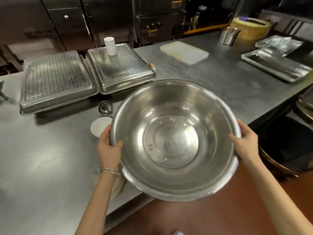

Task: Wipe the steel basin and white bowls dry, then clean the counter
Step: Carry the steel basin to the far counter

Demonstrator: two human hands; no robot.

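Note:
I hold a large steel basin tilted towards me above the near edge of the steel counter. My left hand grips its left rim, thumb inside. My right hand grips the right rim, thumb over the edge. A few water drops and specks dot the basin's bottom. A white bowl stands on the counter just behind my left hand, partly hidden by the basin. A pale cloth shows under my left wrist, mostly hidden.
Two perforated steel trays lie at the back left, the right one with a white cup on it. A small steel ladle bowl sits by the basin. A white plastic tray, steel cup and foil-covered trays lie farther right.

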